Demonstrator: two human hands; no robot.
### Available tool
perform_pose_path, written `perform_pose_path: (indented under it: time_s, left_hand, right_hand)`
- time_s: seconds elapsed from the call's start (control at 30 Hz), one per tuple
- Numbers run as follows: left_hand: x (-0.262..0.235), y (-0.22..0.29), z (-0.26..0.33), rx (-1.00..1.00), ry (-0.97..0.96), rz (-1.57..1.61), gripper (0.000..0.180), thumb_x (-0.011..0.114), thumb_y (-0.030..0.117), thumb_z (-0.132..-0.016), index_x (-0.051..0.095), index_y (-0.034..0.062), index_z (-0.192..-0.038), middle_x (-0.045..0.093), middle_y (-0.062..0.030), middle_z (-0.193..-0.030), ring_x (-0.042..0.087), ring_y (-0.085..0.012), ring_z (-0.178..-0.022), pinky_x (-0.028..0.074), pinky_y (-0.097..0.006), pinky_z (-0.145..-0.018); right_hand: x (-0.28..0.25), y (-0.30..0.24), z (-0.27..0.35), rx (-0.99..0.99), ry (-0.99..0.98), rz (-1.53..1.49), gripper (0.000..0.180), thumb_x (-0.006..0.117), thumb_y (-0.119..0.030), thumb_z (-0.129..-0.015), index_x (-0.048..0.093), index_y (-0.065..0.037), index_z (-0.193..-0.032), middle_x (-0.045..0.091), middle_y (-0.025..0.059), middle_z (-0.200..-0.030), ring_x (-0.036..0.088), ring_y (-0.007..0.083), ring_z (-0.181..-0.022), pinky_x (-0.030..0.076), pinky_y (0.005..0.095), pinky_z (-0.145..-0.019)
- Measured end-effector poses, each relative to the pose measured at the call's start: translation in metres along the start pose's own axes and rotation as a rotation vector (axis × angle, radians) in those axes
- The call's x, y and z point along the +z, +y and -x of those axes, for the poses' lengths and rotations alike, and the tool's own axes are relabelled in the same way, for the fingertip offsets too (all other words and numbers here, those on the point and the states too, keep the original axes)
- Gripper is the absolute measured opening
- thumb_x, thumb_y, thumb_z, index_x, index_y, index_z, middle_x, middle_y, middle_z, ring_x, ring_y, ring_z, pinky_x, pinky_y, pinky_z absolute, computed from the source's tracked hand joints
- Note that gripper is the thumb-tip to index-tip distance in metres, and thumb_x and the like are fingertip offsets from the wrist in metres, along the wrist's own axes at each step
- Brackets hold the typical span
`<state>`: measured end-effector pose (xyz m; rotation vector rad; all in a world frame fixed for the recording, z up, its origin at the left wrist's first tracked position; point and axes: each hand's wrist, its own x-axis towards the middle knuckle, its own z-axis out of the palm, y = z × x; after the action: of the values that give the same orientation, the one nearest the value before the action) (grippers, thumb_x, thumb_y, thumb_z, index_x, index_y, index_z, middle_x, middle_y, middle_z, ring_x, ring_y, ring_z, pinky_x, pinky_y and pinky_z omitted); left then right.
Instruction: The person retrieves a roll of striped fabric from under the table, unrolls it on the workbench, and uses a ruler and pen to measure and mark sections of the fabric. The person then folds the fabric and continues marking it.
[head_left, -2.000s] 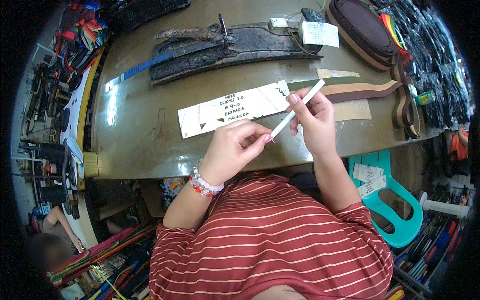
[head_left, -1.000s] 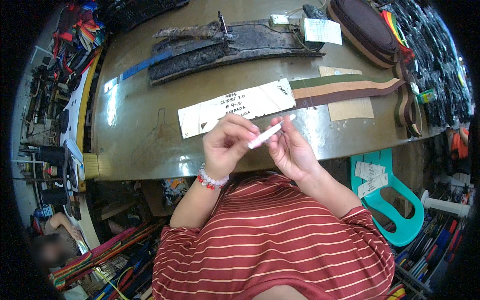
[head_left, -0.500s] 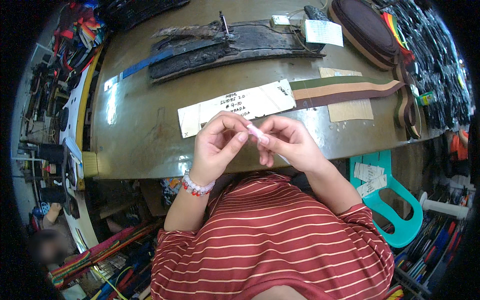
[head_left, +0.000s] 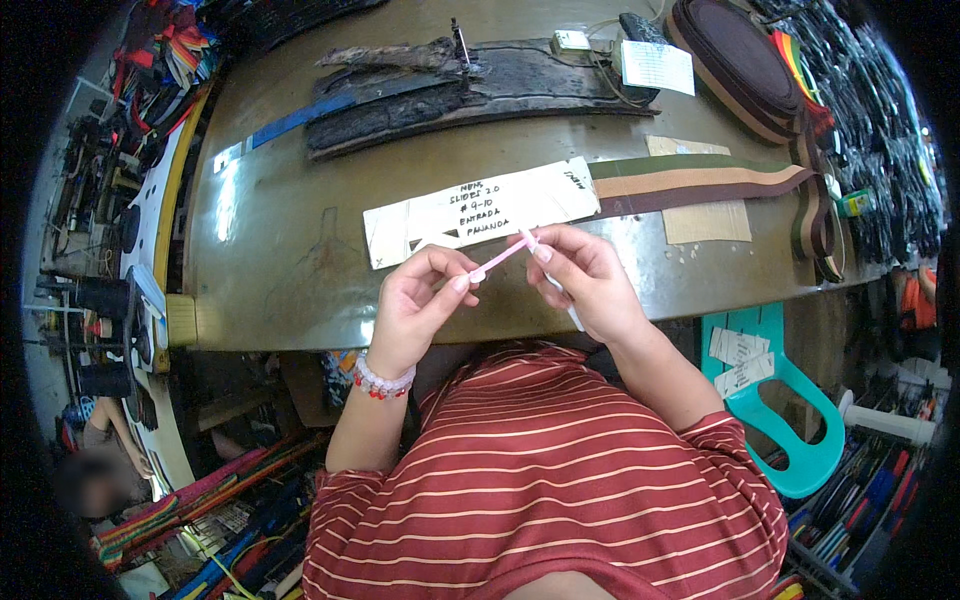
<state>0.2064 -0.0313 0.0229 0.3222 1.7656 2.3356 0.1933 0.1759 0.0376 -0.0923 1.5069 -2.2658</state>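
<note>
Above the near edge of the table, a thin pink strip (head_left: pixel 503 257) is stretched at a slant between my two hands. My left hand (head_left: pixel 412 305) pinches its lower end between thumb and fingers, where a small whitish bit shows. The upper end sits in the pinch of my right hand (head_left: pixel 592 278), with a white tip sticking out. A slim white piece (head_left: pixel 574 315) shows below my right fingers; its kind is unclear. Just beyond my hands lies a white card template (head_left: pixel 420 232) with handwriting, over the end of green, tan and brown striped webbing (head_left: pixel 700 183).
A flat cardboard piece (head_left: pixel 708 225) lies under the webbing, which runs to a large roll (head_left: pixel 735 60). A dark, scorched-looking board with an upright metal pin (head_left: pixel 460 45) stands farther back. A teal plastic chair (head_left: pixel 815 410) is at the right. Another person's arm (head_left: pixel 125 440) shows at lower left.
My hands have moved apart, and the pink strip, bunched between my fingertips before, now stretches between them. My right hand went slightly up and right, my left slightly down and left.
</note>
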Motion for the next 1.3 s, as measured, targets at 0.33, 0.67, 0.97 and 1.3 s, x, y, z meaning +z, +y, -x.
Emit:
perform_pose_path:
  time_s: [0.33, 0.67, 0.97, 1.3]
  left_hand:
    - [-0.019, -0.011, 0.027, -0.044, 0.106, 0.012, 0.004, 0.054, 0.003, -0.088, 0.055, 0.0, -0.089, 0.057, -0.0084, -0.097, 0.056, -0.0128, -0.087, 0.052, -0.026, -0.073]
    - [-0.035, -0.006, 0.056, -0.116, 0.176, -0.032, 0.004, 0.054, 0.004, -0.088, 0.055, 0.0003, -0.089, 0.057, -0.0076, -0.096, 0.056, -0.0122, -0.085, 0.05, -0.026, -0.074]
    - [-0.048, -0.004, 0.087, -0.128, 0.231, -0.051, 0.006, 0.054, 0.004, -0.089, 0.056, -0.0009, -0.091, 0.057, -0.008, -0.096, 0.056, -0.0122, -0.085, 0.05, -0.026, -0.075]
    - [-0.081, 0.013, 0.128, -0.117, 0.375, -0.136, 0.005, 0.055, 0.005, -0.088, 0.056, 0.0007, -0.089, 0.058, -0.0069, -0.097, 0.056, -0.0105, -0.085, 0.048, -0.023, -0.077]
  right_hand:
    - [0.004, 0.021, -0.013, -0.033, 0.112, -0.111, 0.019, 0.057, -0.013, -0.089, 0.055, -0.001, -0.105, 0.057, 0.0042, -0.072, 0.052, 0.007, -0.055, 0.036, 0.0182, -0.041]
    - [0.002, 0.035, -0.019, 0.042, 0.082, -0.04, 0.017, 0.054, -0.01, -0.09, 0.054, -0.001, -0.104, 0.058, 0.0026, -0.072, 0.056, 0.0089, -0.057, 0.042, 0.0204, -0.045]
    - [0.003, 0.05, -0.023, 0.054, 0.052, -0.108, 0.011, 0.057, -0.013, -0.089, 0.054, -0.003, -0.093, 0.056, 0.0014, -0.071, 0.048, 0.0055, -0.057, 0.035, 0.0185, -0.045]
    - [0.044, 0.05, -0.031, 0.097, 0.076, 0.059, 0.019, 0.054, -0.014, -0.091, 0.047, -0.005, -0.106, 0.055, 0.0046, -0.072, 0.045, 0.0055, -0.047, 0.032, 0.0181, -0.038]
